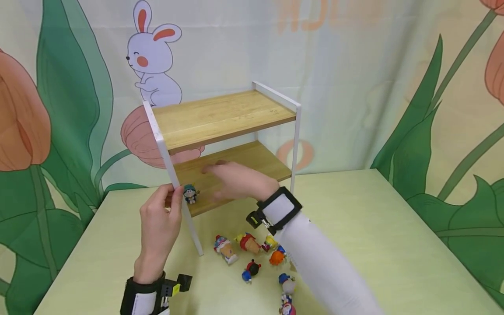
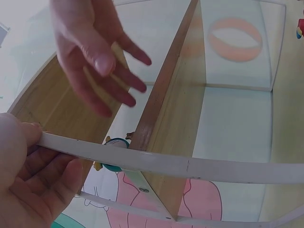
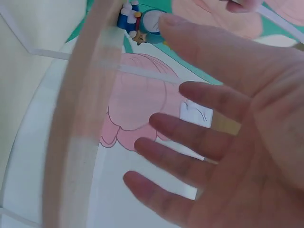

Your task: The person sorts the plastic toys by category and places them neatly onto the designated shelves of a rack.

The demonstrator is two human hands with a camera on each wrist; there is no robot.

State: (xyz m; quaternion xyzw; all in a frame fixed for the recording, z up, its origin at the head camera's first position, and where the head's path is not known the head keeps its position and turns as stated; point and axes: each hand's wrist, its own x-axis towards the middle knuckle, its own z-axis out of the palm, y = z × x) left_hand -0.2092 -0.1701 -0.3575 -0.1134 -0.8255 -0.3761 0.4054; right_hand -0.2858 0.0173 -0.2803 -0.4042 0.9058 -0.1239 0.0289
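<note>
A two-tier shelf with wooden boards (image 1: 220, 118) and a white frame stands on the table. With thumb and fingers my left hand (image 1: 160, 221) pinches its front left post (image 1: 169, 166), also seen in the left wrist view as a white bar (image 2: 228, 166). On the lower board (image 1: 256, 158), near that post, a small figurine (image 1: 190, 194) in a teal hat stands upright. Over the same board hovers my right hand (image 1: 241, 180), fingers spread and holding nothing. In the right wrist view the thumb is close to the figurine (image 3: 142, 21); whether they touch I cannot tell.
Several small figurines lie on the table before the shelf, among them an ice-cream-cone one (image 1: 226, 250), a red and yellow one (image 1: 249, 243), an orange one (image 1: 277, 257) and a blue-hatted one (image 1: 287, 283). A printed curtain (image 1: 334, 87) hangs behind.
</note>
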